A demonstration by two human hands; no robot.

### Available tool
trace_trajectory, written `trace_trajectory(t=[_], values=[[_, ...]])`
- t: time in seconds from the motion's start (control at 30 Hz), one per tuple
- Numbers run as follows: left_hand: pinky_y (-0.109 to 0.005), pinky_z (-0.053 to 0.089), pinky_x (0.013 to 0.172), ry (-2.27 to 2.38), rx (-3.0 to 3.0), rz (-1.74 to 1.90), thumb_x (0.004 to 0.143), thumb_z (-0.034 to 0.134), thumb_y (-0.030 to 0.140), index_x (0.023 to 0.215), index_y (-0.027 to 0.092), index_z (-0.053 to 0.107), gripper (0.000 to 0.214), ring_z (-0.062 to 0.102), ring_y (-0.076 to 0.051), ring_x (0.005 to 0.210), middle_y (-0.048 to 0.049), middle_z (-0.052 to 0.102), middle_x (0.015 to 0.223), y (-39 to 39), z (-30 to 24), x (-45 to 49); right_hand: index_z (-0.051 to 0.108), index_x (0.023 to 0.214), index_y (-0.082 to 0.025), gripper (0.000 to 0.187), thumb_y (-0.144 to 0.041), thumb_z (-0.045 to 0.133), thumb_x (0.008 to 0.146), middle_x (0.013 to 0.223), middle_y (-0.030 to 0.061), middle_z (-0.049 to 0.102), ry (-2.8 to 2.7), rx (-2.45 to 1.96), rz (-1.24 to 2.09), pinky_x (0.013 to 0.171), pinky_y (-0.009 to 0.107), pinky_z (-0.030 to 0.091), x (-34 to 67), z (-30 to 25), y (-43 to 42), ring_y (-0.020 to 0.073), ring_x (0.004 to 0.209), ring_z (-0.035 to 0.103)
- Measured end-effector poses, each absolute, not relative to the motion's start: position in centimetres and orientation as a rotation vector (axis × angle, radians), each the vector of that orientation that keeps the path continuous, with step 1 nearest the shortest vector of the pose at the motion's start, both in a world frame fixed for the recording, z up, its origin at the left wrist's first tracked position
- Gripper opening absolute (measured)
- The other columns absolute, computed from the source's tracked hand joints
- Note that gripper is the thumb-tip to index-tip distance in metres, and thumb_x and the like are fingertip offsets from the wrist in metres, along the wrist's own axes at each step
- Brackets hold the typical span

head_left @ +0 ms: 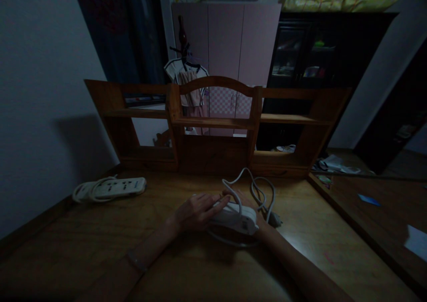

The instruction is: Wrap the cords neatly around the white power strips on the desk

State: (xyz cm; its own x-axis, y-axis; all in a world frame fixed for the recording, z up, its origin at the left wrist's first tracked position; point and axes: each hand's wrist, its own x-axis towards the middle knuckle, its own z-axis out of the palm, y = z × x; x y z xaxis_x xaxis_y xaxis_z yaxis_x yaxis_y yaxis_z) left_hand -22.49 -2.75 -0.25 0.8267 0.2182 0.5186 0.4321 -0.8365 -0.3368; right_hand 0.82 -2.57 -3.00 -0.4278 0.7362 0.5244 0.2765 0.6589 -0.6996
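Observation:
A white power strip is held a little above the wooden desk, tilted toward me. My left hand grips its left end, with the fingers lying over the top. Behind the strip, my right hand is partly hidden; its fingers close around the far side near the left fingers. The strip's grey-white cord rises in a loop and curls down on the right to a plug on the desk. Another length of cord hangs below the strip.
A second white power strip with its cord coiled over it lies at the desk's left. Along the back edge stands a low wooden shelf. A raised wooden edge borders the right, with a blue card and white paper beyond.

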Motion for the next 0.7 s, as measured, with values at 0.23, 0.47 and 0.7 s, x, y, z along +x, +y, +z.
trace_trajectory(t=[0.23, 0.47, 0.7], values=[[-0.038, 0.05, 0.084, -0.485, -2.538, -0.695, 0.088, 0.045, 0.044, 0.142, 0.018, 0.032, 0.061, 0.059, -0.026, 0.104, -0.0168, 0.059, 0.115, -2.5, -0.4, -22.7, 0.039, 0.138, -0.03, 0.067, -0.022, 0.063, 0.076, 0.134, 0.0066, 0.05, -2.017, -0.787, 0.611, 0.106, 0.043, 0.035, 1.0, -2.2, -3.1, 0.0265, 0.124, 0.045], [-0.039, 0.049, 0.081, -0.533, -2.573, -0.69, 0.086, 0.049, 0.044, 0.143, 0.016, 0.031, 0.066, 0.059, -0.026, 0.098, -0.0161, 0.06, 0.112, -2.5, -0.5, -22.7, 0.024, 0.146, -0.032, 0.075, -0.023, 0.061, 0.081, 0.146, 0.0058, 0.037, -2.059, -0.777, 0.555, 0.109, 0.044, 0.03, 0.8, -1.5, -3.3, 0.0254, 0.131, 0.037], [-0.039, 0.048, 0.081, -0.563, -2.597, -0.678, 0.086, 0.049, 0.046, 0.143, 0.017, 0.03, 0.067, 0.059, -0.026, 0.099, -0.0157, 0.06, 0.113, -2.4, -0.5, -22.7, 0.037, 0.14, -0.031, 0.064, -0.017, 0.056, 0.081, 0.136, 0.0053, 0.049, -2.04, -0.784, 0.612, 0.106, 0.04, 0.034, 1.1, -2.0, -3.4, 0.0247, 0.125, 0.045]])
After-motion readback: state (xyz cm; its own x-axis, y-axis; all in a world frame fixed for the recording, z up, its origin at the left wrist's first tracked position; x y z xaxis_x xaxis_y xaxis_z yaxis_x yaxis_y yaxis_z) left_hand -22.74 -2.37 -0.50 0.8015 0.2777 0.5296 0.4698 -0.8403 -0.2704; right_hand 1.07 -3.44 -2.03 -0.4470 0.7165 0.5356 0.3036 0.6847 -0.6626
